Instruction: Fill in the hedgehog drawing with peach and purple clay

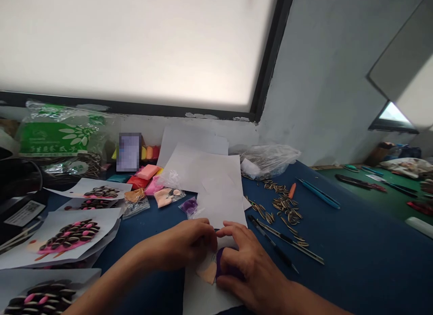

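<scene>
A white paper sheet (196,301) lies in front of me. On it are a flat piece of peach clay (207,274) and a larger patch of purple clay (233,270) beside it. My right hand (248,261) curves over the purple clay, with thumb and fingers pressed around it. My left hand (194,243) has its fingers curled in, close to the right fingertips above the peach clay. What the left fingertips hold, if anything, is hidden.
Sunflower seeds (286,209), pens (272,243) and blue tweezers (318,193) lie to the right. Behind are white sheets (219,184) and clay packets (147,173). Seed-hedgehog pictures (67,236) are stacked at left, near a green seed bag (57,134).
</scene>
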The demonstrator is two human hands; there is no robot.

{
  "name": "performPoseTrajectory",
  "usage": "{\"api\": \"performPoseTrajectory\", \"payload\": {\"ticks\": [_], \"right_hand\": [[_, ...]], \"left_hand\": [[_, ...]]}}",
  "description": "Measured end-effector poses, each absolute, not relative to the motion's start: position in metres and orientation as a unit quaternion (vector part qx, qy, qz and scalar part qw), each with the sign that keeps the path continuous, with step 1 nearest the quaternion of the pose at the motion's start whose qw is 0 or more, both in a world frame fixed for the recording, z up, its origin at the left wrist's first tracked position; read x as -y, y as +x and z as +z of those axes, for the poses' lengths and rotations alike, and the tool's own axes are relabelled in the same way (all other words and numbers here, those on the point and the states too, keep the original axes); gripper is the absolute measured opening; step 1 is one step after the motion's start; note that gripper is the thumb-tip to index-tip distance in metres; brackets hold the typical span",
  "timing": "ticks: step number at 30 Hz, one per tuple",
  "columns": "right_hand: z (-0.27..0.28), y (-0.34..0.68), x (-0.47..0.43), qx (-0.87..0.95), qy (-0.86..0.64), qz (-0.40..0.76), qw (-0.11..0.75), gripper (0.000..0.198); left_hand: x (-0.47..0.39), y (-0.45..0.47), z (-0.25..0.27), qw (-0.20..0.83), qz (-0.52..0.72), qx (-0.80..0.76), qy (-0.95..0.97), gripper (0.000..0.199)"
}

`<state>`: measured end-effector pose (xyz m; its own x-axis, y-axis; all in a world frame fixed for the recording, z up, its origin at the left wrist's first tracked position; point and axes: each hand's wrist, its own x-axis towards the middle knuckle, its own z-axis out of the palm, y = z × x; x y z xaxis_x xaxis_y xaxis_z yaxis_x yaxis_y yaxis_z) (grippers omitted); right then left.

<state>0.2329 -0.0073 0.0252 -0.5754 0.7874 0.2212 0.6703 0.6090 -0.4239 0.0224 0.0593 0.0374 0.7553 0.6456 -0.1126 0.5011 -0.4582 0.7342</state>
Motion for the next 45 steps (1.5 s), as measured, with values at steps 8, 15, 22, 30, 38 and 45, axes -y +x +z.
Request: {"api": "performPoseTrajectory", "payload": {"ticks": [8,15,22,30,38,45], "right_hand": [[0.033,0.234,0.014,0.87,-0.418,0.155,0.21,0.002],[0.04,0.243,0.014,0.9,-0.339,0.085,0.261,0.022],[0.025,0.247,0.01,0.922,-0.223,-0.054,0.311,0.017],[0.023,0.252,0.009,0.931,-0.202,-0.116,0.282,0.018],[0.01,0.248,0.006,0.929,-0.207,-0.13,0.279,0.018],[0.02,0.249,0.008,0.926,-0.226,-0.054,0.299,0.018]], "left_hand": [[-0.06,0.022,0.037,0.399,0.094,-0.336,0.848,0.027],[-0.059,0.021,0.037,0.411,0.096,-0.338,0.841,0.026],[-0.058,0.021,0.04,0.405,0.096,-0.343,0.842,0.026],[-0.058,0.021,0.041,0.407,0.094,-0.342,0.842,0.026],[-0.058,0.02,0.039,0.403,0.093,-0.346,0.842,0.025],[-0.057,0.021,0.041,0.409,0.087,-0.352,0.837,0.025]]}}
